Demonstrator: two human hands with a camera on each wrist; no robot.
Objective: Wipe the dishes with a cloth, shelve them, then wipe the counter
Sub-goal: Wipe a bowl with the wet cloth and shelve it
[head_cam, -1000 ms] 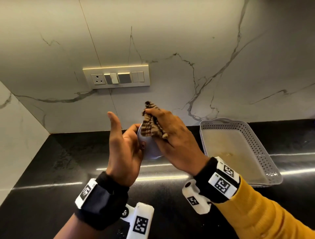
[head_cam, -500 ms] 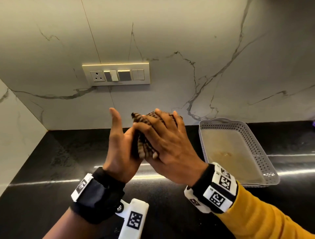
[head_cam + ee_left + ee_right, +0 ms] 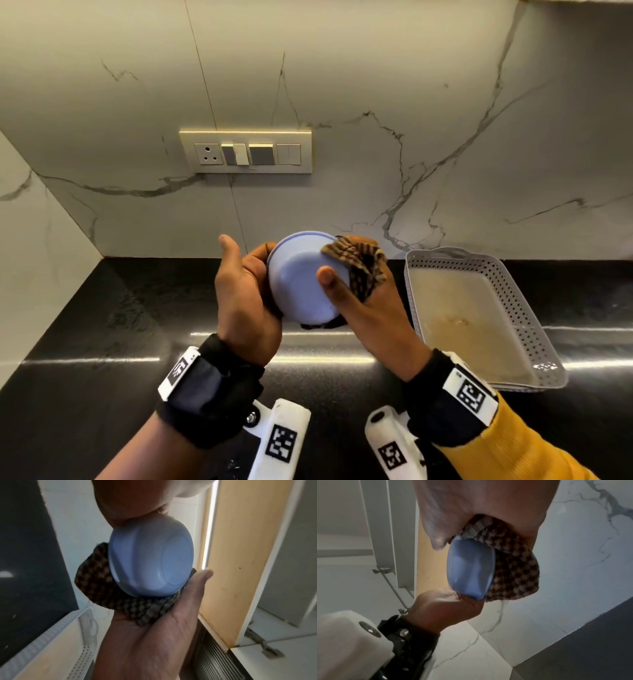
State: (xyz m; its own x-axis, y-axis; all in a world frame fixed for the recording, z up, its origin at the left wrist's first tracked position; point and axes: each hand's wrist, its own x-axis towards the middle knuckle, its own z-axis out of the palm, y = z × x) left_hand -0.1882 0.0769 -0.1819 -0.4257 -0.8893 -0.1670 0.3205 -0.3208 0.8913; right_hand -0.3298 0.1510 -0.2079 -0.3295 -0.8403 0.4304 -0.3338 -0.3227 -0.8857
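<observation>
Where the black polished worktop (image 3: 102, 359) meets its rear edge, I see a white marble-veined wall (image 3: 376, 85) carrying a cream switch plate (image 3: 245, 151), and a side wall closes the far left corner. A grey perforated tray (image 3: 507, 274) stands on the worktop toward the right, its far end close to the rear edge. Above the middle of the worktop, my left hand (image 3: 245, 301) and right hand (image 3: 373, 308) hold a pale blue bowl (image 3: 301, 284) clear of the surface. My left fingers curl round the bowl's left rim, thumb raised. My right hand grips a brown checked cloth (image 3: 359, 267) against the bowl's right side, thumb pressed on the bowl. From the left wrist I see the bowl (image 3: 150, 562) seated in the cloth (image 3: 133, 605), underside toward the camera. Compared with half a second ago, the right hand no longer covers the bowl from above; it has swung to the right side, and the bowl now shows toward me.
</observation>
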